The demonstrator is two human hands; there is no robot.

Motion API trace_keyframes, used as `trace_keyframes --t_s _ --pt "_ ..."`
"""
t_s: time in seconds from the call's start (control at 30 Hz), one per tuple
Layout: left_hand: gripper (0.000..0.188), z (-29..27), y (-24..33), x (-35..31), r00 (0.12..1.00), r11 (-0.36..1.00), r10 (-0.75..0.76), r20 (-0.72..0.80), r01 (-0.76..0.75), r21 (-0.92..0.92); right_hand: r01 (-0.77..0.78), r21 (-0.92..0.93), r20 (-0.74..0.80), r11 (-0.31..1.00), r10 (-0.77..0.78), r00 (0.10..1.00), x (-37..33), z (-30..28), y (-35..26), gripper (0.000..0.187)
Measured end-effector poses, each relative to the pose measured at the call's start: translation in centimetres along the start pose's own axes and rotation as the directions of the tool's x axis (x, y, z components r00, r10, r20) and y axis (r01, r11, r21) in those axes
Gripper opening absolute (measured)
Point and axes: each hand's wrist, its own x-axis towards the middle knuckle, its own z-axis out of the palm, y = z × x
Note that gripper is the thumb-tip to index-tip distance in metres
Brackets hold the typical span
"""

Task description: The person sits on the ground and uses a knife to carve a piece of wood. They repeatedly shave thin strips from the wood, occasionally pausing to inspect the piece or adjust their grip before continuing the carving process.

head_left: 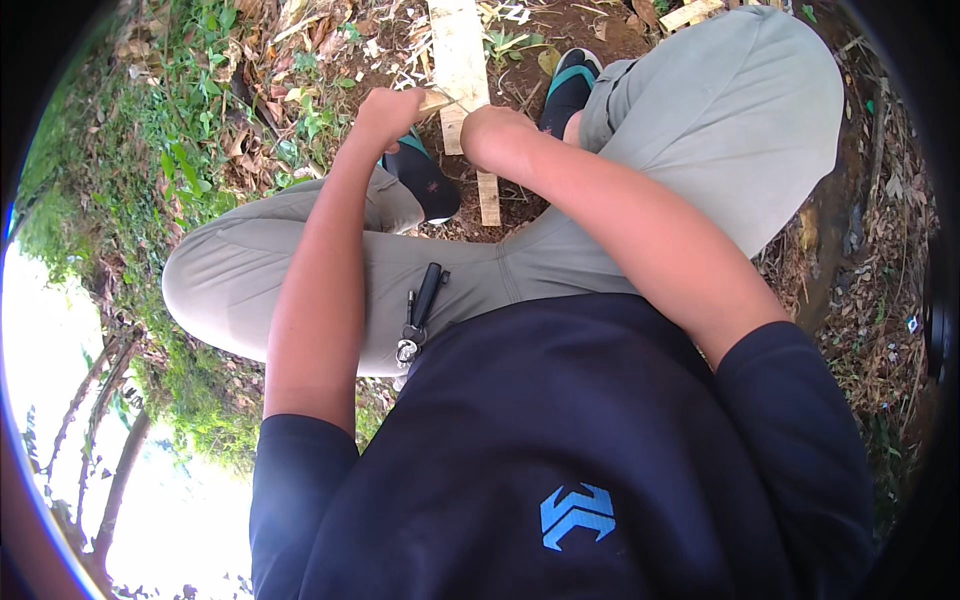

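Note:
My left hand (388, 115) is closed around a short, pale piece of wood (434, 103), whose end sticks out toward the right. Close beside it, my right hand (497, 137) is curled with the fingers turned away from view. A thin dark edge, perhaps a blade, shows between the two hands at the wood; what my right hand grips is hidden. Under both hands lies a long pale wooden board (458, 50), running away from me on the ground. A narrower wood strip (488, 200) extends from beneath it toward me.
My feet, in black and teal shoes (425, 180), flank the board. A key ring with a black holder (422, 305) hangs on my left thigh. Wood shavings (515, 14) and dry leaves litter the brown soil. Green plants (190, 170) grow on the left; more wood pieces (690, 14) lie far right.

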Motion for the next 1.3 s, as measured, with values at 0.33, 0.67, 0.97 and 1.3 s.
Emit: trace_keyframes --t_s 0.33,0.67,0.97,1.3 --pt "0.051 0.2 1.3 -0.7 0.996 0.997 -0.082 -0.035 0.081 -0.015 -0.196 0.103 0.013 0.975 0.196 0.981 1.6 1.1 -0.6 0.031" --pt "0.054 2.4 -0.7 0.7 0.945 0.896 0.323 -0.053 -0.287 0.337 -0.073 -0.052 0.032 0.996 0.075 0.997 5.9 2.2 0.9 0.031" --pt "0.054 0.2 -1.0 0.6 1.000 1.000 -0.010 -0.018 0.010 0.018 -0.046 -0.133 0.078 0.990 0.057 0.995 3.1 -0.3 -0.7 0.029" --pt "0.051 0.6 1.1 -3.2 0.995 0.978 0.103 -0.018 -0.098 0.183 0.010 -0.003 -0.293 1.000 -0.011 0.956 -2.8 -8.0 2.1 0.027"
